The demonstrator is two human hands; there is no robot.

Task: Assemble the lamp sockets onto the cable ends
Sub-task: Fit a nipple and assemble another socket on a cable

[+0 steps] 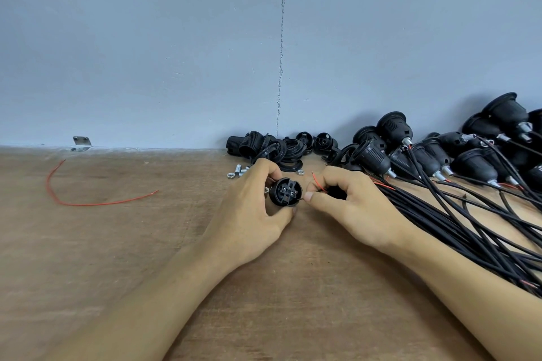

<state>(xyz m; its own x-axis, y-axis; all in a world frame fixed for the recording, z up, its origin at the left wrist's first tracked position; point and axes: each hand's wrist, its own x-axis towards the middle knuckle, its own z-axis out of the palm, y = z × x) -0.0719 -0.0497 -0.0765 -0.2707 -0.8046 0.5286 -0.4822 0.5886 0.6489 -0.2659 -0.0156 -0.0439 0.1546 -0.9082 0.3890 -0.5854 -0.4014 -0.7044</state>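
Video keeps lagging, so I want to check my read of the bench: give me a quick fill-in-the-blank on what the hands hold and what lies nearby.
1. The left hand grips a lamp socket whose colour is ____.
2. The right hand pinches thin wire ends just to the ____ of that socket.
3. The loose wire lying alone on the wooden table is ____.

Missing words: black; right; red.

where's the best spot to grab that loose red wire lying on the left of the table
Pinch the red wire from above, on its long, nearly straight run. It lies flat on the wooden table, thin, with nothing beside it, so fingertips can close across it.
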